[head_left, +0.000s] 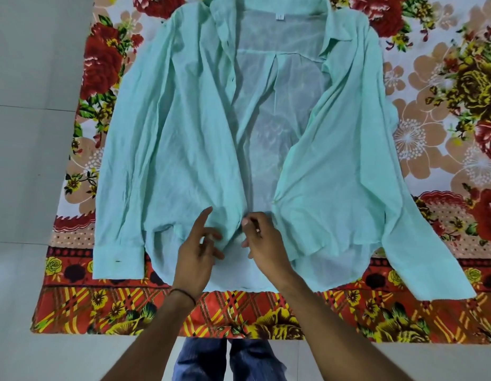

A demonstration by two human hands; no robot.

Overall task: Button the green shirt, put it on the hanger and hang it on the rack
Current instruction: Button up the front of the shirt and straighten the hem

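The pale green shirt (183, 138) lies flat and front-up on a flowered sheet, its two front panels spread apart from collar to hem. My left hand (197, 251) holds the lower edge of the left front panel, index finger stretched out over the cloth. Just beside it, my right hand (262, 240) pinches the lower edge of the right panel, pulling it toward the left one. The two edges almost meet between my hands. Small buttons show along the left panel's edge. No hanger or rack is in view.
The red and yellow flowered sheet (431, 133) covers a surface with its front edge near my legs. White tiled floor (32, 133) lies to the left. Both sleeves of the shirt stretch down along its sides.
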